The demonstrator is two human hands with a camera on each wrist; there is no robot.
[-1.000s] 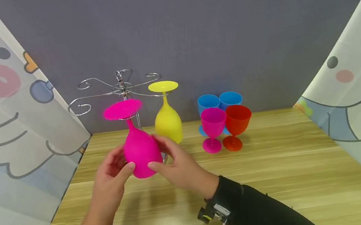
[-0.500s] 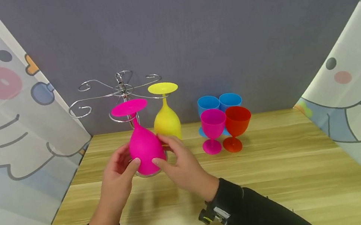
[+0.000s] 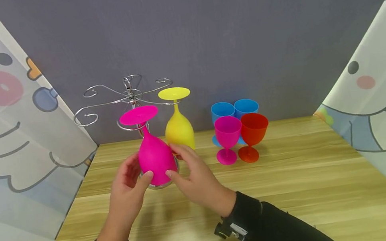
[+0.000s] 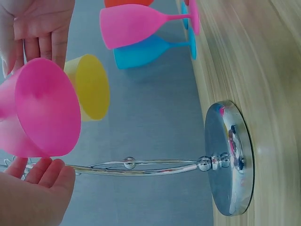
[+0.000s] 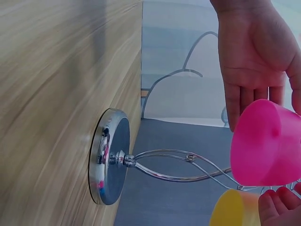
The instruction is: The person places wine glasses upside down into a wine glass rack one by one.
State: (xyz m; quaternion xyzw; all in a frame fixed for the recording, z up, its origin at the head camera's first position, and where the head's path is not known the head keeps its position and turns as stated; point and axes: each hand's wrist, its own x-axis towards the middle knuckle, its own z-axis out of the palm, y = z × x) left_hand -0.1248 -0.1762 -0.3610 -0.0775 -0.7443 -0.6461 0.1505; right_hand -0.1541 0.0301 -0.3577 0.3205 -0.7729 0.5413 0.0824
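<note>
**One Goblet Up, One at the Hook, Four on the Table**

In the head view, a person steadies an upturned pink goblet (image 3: 156, 159) at the near side of a wire rack (image 3: 131, 98), the left hand (image 3: 125, 189) and right hand (image 3: 200, 178) both with thumb and fingers clamped on its bowl. The foot sits over a hook (image 3: 130, 129) — whether the wire bears any weight cannot be told. Beside it a yellow goblet (image 3: 179, 132) hangs upside down, hands off. On the table (image 3: 296, 196) stand two blue goblets (image 3: 222, 110), a second pink goblet (image 3: 228, 130) and a red goblet (image 3: 254, 127). By that count, one looks done, one nearly so, four left.

The left wrist view shows the pink goblet's open mouth between both hands, well above the rack's chrome base (image 4: 235, 188).

The right wrist view shows the same hold — fingers on opposite sides of the bowl, the yellow goblet just beside.
</note>
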